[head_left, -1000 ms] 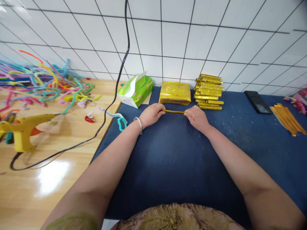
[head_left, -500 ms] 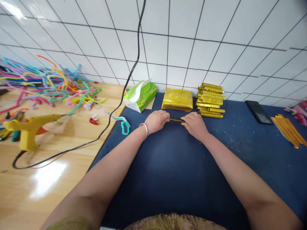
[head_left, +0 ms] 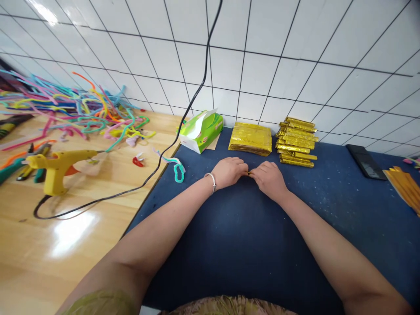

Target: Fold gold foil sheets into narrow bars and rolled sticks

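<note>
My left hand [head_left: 230, 172], with a silver bangle at the wrist, is closed on the left part of a thin gold strip [head_left: 250, 173]. My right hand [head_left: 269, 179] pinches the same strip from the right. Only a short bit of it shows between the fingers; the rest is covered. Just behind the hands lies a stack of flat gold sheets [head_left: 251, 138]. To its right is a pile of narrow folded gold pieces [head_left: 297, 142].
A green tissue box [head_left: 201, 131] stands behind my left hand, near a teal loop [head_left: 179, 173]. A yellow glue gun [head_left: 57, 168], its black cord [head_left: 151, 177] and colourful pipe cleaners [head_left: 88, 107] are on the left. A phone [head_left: 365, 162] and gold strips [head_left: 405, 186] lie right.
My hands have come closer together, so less of the gold strip shows between them. The view has shifted left, moving the table items rightward in the picture.
</note>
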Demonstrator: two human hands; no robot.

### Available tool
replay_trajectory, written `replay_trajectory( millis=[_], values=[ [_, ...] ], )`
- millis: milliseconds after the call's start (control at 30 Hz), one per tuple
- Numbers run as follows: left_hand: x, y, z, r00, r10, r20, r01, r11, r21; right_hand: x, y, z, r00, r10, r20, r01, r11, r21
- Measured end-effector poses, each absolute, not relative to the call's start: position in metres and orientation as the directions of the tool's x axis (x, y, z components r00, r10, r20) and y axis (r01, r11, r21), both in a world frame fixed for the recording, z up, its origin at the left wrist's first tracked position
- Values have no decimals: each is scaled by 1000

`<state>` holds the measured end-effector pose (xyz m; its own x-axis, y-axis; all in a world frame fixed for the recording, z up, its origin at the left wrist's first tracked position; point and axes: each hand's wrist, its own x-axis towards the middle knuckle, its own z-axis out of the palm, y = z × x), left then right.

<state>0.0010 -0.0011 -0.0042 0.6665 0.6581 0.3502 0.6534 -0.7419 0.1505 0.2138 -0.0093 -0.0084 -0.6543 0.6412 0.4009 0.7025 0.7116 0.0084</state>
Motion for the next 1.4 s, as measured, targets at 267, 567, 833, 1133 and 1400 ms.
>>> replay_trajectory(
  millis=[267, 567, 833, 1133, 1400],
  values=[
    [-10, 4, -2, 629, 688, 362, 696, -706, 130, 222, 0, -12, -644, 687, 337, 736, 676, 30],
    [-21, 11, -10, 601, 719, 348, 684, -688, 242, 232, 4, -19, -625, 687, 370, 740, 673, 2],
    [-25, 16, -17, 570, 740, 358, 686, -668, 289, 236, 7, -18, -653, 685, 323, 722, 691, -6],
    [-26, 15, -16, 544, 752, 371, 696, -652, 302, 242, 13, -28, -631, 680, 374, 692, 711, -125],
    [-23, 10, -13, 554, 750, 360, 691, -656, 304, 246, 12, -27, -634, 684, 361, 712, 699, -72]
  ],
)
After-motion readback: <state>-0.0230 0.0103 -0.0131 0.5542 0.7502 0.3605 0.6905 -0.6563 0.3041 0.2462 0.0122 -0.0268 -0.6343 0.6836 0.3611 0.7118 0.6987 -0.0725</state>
